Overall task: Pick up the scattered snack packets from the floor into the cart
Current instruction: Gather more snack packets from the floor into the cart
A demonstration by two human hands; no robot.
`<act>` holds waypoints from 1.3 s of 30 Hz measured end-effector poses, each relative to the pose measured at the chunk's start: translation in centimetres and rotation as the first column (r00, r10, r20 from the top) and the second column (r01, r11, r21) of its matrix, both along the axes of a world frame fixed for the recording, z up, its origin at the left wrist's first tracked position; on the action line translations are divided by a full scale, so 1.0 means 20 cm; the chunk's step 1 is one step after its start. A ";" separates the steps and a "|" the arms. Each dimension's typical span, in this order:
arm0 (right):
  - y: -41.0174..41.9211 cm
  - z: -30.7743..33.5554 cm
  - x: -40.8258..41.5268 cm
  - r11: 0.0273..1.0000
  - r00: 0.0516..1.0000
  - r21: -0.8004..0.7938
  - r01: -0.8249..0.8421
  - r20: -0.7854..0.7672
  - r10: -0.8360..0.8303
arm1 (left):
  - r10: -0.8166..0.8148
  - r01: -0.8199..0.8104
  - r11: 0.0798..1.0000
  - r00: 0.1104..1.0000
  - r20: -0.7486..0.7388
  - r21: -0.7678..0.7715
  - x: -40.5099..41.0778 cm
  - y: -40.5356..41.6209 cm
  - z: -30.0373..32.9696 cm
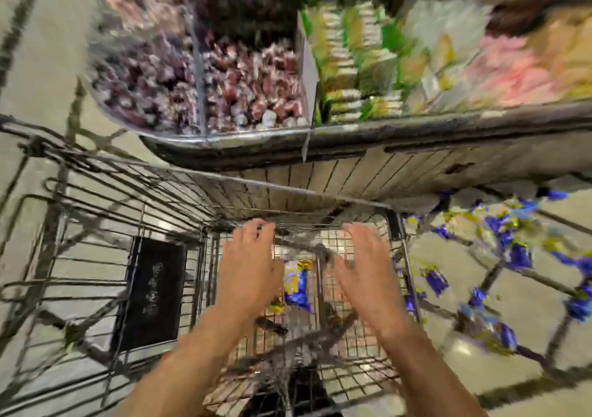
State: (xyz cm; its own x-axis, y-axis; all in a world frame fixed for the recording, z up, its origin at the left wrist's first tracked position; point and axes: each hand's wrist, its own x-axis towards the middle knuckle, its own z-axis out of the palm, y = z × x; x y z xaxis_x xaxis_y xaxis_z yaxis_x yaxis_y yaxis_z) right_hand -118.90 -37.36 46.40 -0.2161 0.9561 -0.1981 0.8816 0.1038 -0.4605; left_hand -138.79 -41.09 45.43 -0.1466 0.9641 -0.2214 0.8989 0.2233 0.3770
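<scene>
Left hand: the left hand (246, 266) is seen spread and empty above the wire cart (397, 275), fingers splayed, nothing gripped.
Right hand: the right hand (368, 266) is held open in the same way, palm turned inward, with nothing held.
Between the hands: a blue-and-yellow packet (298, 283) is seen lying inside the cart basket, apart from both hands; the frame is blurred, so its print cannot be read.
Cart: the basket is viewed from above, parked just beside a low display bin (256, 141) of wrapped sweets.
Floor: many scattered snack packets (499, 256), blue and yellow, are shown lying on the tiled floor (525, 301) to the right of the cart, near the bin's slatted base.
Stage: most of the pickup is judged to be not yet done.
Handling: the packets are judged light, soft and crinkly, with slick film likely to slip from a loose pinch; contents may be crushed if squeezed hard.
Where to hold: a pinch at a sealed edge, or a scoop of several together, is judged best.
</scene>
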 end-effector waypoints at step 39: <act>-1.27 1.16 3.09 0.665 0.684 0.344 0.663 0.084 -0.725 | -0.794 0.740 0.548 0.607 -0.036 0.391 3.30 -0.46 1.15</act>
